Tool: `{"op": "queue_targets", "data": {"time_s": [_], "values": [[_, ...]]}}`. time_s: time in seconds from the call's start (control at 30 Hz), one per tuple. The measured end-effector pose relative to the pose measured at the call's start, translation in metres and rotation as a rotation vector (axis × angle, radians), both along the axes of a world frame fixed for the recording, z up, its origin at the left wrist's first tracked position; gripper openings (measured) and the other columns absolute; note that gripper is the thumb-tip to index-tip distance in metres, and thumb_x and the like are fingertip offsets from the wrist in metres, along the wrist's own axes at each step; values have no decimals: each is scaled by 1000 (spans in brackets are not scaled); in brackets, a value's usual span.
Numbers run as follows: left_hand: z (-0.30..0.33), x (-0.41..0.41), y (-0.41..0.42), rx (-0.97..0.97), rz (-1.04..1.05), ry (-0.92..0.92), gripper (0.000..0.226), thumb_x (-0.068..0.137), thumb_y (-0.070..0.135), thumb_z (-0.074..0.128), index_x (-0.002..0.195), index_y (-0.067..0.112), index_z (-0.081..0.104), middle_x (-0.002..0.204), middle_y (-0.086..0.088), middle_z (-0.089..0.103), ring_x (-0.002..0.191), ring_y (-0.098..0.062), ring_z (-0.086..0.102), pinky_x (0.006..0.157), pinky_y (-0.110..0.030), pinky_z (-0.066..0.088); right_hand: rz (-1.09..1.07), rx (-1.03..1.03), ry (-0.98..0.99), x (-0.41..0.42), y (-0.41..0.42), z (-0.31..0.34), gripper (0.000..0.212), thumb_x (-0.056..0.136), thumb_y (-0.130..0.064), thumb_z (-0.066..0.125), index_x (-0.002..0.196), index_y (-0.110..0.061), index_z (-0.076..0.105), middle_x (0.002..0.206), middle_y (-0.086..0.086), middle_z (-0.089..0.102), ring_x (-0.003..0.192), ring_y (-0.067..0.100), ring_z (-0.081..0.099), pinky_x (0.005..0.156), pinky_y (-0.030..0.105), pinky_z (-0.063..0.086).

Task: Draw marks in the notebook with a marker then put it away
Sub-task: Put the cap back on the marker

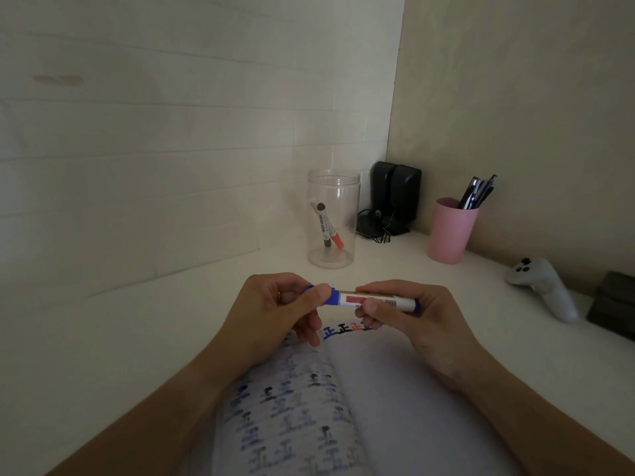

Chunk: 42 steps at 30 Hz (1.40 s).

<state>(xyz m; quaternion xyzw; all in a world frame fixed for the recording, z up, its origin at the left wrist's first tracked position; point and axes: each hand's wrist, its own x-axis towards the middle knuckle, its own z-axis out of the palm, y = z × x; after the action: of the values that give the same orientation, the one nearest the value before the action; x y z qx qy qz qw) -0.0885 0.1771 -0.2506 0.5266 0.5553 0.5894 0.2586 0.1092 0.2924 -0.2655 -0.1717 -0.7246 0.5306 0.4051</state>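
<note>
A blue-and-white marker (354,299) lies level between both hands, above the open notebook (395,400). My left hand (275,310) pinches its blue cap end. My right hand (412,314) grips the barrel near the blue tail. The cap sits against the barrel. The notebook's left page is covered in blue and black marks showing through; a row of blue, black and red marks runs along the top of the right page. A clear plastic jar (332,219) stands behind, holding a black and a red marker.
On the white desk (137,338), a pink cup (450,231) of pens stands at the right. Black speakers (395,197) sit in the corner with cables. A white game controller (546,286) and a dark box (615,304) lie at the far right.
</note>
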Motion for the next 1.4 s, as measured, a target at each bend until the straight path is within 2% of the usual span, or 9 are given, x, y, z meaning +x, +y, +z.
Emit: {"op": "queue_targets", "data": {"time_s": [0.23, 0.37, 0.5, 0.67, 0.77, 0.97, 1.1, 1.23, 1.4], "values": [[-1, 0, -1, -22, -29, 46, 25, 93, 23, 66, 83, 1, 72, 59, -11, 72, 48, -29, 69, 53, -35, 58, -5, 5, 4, -1, -5, 0, 26, 80, -13, 74, 105, -6, 78, 89, 7, 82, 75, 14, 76, 68, 19, 58], [-2, -8, 1, 73, 25, 284, 8, 90, 17, 70, 98, 14, 71, 80, -3, 77, 66, -17, 73, 68, -23, 59, -61, -51, 55, -7, -6, 3, 34, 76, -20, 76, 108, -9, 72, 89, 12, 77, 74, 21, 73, 74, 28, 60], [-8, -13, -1, 124, 90, 538, 19, 88, 21, 73, 106, 22, 67, 95, 7, 75, 84, -12, 70, 81, -21, 57, -170, -268, 183, -4, 5, 1, 26, 83, -2, 75, 107, -10, 71, 92, 10, 79, 86, 29, 75, 90, 40, 58], [-13, -22, 1, 4, 221, 777, 33, 84, 55, 65, 112, 39, 58, 107, 20, 66, 97, -1, 61, 87, -32, 54, -245, -342, 184, -5, 2, 0, 27, 86, 1, 73, 108, -14, 75, 95, 10, 81, 96, 30, 77, 85, 28, 61], [-16, -27, 1, -43, 374, 825, 52, 82, 73, 51, 122, 40, 53, 124, 19, 59, 109, -4, 56, 95, -32, 48, -439, -145, 190, -4, -5, 19, 28, 81, -3, 79, 105, -17, 74, 93, 1, 81, 89, 16, 78, 77, 18, 60], [-19, -34, 2, -8, 516, 875, 53, 89, 69, 44, 123, 32, 58, 127, 8, 63, 115, -14, 58, 100, -35, 42, -706, 200, 236, -38, 2, 101, 26, 82, -15, 82, 103, -20, 69, 91, -15, 71, 80, -6, 71, 77, 13, 58], [-19, -38, 3, 13, 560, 893, 51, 90, 66, 43, 120, 29, 61, 122, 6, 66, 111, -18, 61, 99, -38, 45, -798, 410, 56, -80, 32, 138, 24, 86, -14, 75, 109, -19, 70, 103, -6, 70, 82, 2, 69, 75, 8, 52], [-21, -41, 4, -5, 601, 925, 51, 93, 65, 39, 119, 28, 63, 121, 4, 67, 110, -21, 61, 101, -40, 43, -845, 668, -214, -120, 64, 142, 25, 89, -8, 67, 113, -13, 72, 112, 8, 70, 92, 21, 70, 87, 27, 55], [-21, -40, 4, -43, 636, 943, 51, 94, 64, 38, 120, 29, 64, 122, 1, 68, 112, -23, 61, 105, -44, 40, -826, 795, -582, -146, 78, 141, 29, 88, 3, 59, 113, -4, 72, 114, 12, 73, 103, 26, 67, 80, 29, 49]]}}
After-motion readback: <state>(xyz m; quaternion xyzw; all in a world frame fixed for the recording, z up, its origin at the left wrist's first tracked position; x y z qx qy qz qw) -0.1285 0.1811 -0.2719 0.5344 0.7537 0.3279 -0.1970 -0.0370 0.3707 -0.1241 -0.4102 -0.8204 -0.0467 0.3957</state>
